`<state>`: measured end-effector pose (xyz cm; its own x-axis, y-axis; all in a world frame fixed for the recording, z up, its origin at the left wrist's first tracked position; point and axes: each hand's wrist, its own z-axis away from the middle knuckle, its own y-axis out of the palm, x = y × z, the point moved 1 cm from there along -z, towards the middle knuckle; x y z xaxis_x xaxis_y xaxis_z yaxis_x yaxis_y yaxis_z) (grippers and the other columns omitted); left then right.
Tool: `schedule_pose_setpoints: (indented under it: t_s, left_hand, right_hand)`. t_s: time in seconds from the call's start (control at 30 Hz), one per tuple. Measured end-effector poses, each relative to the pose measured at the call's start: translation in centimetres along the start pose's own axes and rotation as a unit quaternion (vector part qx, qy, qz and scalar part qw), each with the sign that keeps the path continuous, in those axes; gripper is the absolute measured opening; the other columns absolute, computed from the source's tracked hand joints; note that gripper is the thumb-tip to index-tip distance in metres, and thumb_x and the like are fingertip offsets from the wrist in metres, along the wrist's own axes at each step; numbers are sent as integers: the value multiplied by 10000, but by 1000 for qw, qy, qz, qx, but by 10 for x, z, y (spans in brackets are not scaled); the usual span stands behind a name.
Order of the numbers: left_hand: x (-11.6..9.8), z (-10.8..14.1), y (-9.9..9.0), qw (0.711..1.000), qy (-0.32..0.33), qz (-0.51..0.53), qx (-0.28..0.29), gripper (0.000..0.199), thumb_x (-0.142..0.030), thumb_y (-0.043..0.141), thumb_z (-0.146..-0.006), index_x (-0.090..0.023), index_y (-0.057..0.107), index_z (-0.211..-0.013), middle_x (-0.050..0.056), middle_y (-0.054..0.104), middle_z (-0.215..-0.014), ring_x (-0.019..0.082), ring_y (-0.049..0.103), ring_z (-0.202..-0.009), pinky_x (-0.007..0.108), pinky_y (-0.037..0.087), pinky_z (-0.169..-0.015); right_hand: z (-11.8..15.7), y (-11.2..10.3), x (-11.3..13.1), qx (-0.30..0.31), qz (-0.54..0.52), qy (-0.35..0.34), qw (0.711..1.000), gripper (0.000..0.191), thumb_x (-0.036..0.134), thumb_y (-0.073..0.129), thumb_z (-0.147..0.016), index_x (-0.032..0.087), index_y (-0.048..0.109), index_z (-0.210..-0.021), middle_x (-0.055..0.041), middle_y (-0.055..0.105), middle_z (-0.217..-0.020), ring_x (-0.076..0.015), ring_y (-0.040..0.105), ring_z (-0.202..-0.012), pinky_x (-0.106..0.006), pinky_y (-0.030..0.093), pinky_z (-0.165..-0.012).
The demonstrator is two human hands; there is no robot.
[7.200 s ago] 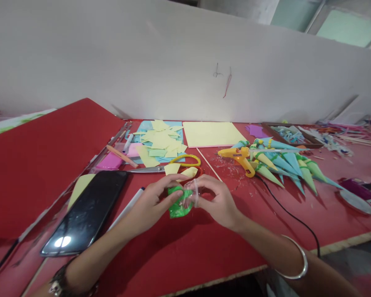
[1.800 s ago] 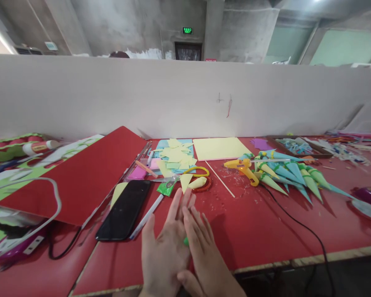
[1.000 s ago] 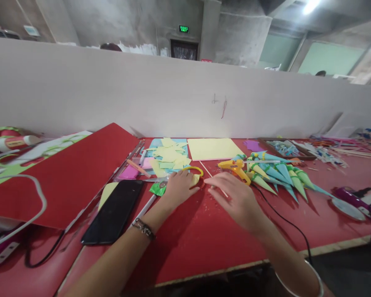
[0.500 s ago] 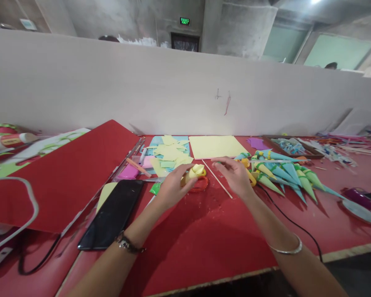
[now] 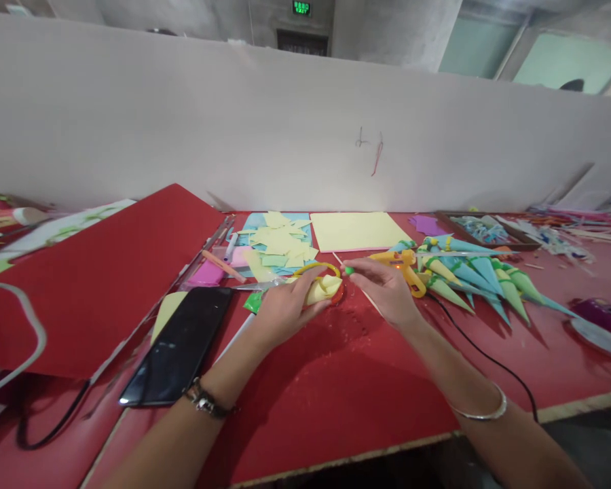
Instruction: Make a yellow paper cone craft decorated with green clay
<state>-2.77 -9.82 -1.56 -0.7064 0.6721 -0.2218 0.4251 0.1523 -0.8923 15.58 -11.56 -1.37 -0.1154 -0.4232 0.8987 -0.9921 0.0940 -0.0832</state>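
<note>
My left hand (image 5: 282, 305) is closed around a rolled piece of pale yellow paper (image 5: 324, 288), its folded tip facing right. Between the thumb and fingertips of my right hand (image 5: 385, 288) is a small green ball (image 5: 349, 270), a short way from the paper. A thin wooden stick (image 5: 338, 259) lies on the red tabletop, partly hidden behind my right hand. Behind the rolled paper show the yellow and red handles of scissors (image 5: 330, 267). Just past my right hand lies a yellow glue gun (image 5: 412, 275).
Yellow paper pieces (image 5: 280, 238) and a yellow sheet (image 5: 359, 231) lie at the back. Blue and yellow paper cones (image 5: 468, 268) are heaped to the right, with the glue gun's black cord (image 5: 481, 360) nearby. At left are a black phone (image 5: 180, 346) and a large red board (image 5: 106, 278).
The green ball now shows clearly in my right fingertips, which have moved slightly left and down toward the rolled paper. My left hand still holds the paper. The camera view has tilted down a little.
</note>
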Motion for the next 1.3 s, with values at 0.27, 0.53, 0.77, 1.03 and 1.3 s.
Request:
schedule_pose_setpoints:
  t_s: [0.27,0.53,0.77,1.03,1.3]
  left_hand:
    - [2,0,-3,999,9,-13,-41,411,-436,445,-818,-214,441,-1164,68,666,-940,194,644,-736,252,444,-591]
    - [2,0,-4,998,33,-33,-39,388,-415,451,-822,-223,448,-1159,67,659,-983,192,643,-721,249,420,-547]
    - [0,-1,-6,997,20,-69,-25,370,-403,468,-813,-205,480,-1126,59,685,-867,198,646,-658,240,384,-482]
    - [1,-2,-3,996,16,-83,-32,357,-399,465,-814,-209,487,-1116,53,682,-864,183,647,-670,225,396,-492]
    - [2,-2,-1,995,25,-88,-45,354,-400,457,-820,-202,491,-1111,46,682,-796,184,641,-625,228,383,-463]
  right_hand:
    - [2,3,1,13,26,-3,1000,145,255,590,-724,240,675,-841,5,687,-874,-135,622,-837,-287,507,-769]
    - [4,7,0,7,-63,30,998,197,195,626,-691,248,671,-875,24,696,-904,-129,632,-868,-287,509,-807]
    - [6,6,2,-1,-39,31,999,180,189,614,-701,236,679,-861,15,699,-873,-131,636,-830,-281,513,-783]
    - [5,7,-1,7,-30,-5,1000,175,162,616,-689,242,677,-833,12,678,-901,-133,619,-868,-268,509,-791]
    - [5,8,1,13,-10,-17,1000,181,156,610,-698,254,675,-837,9,677,-887,-133,621,-854,-273,518,-772]
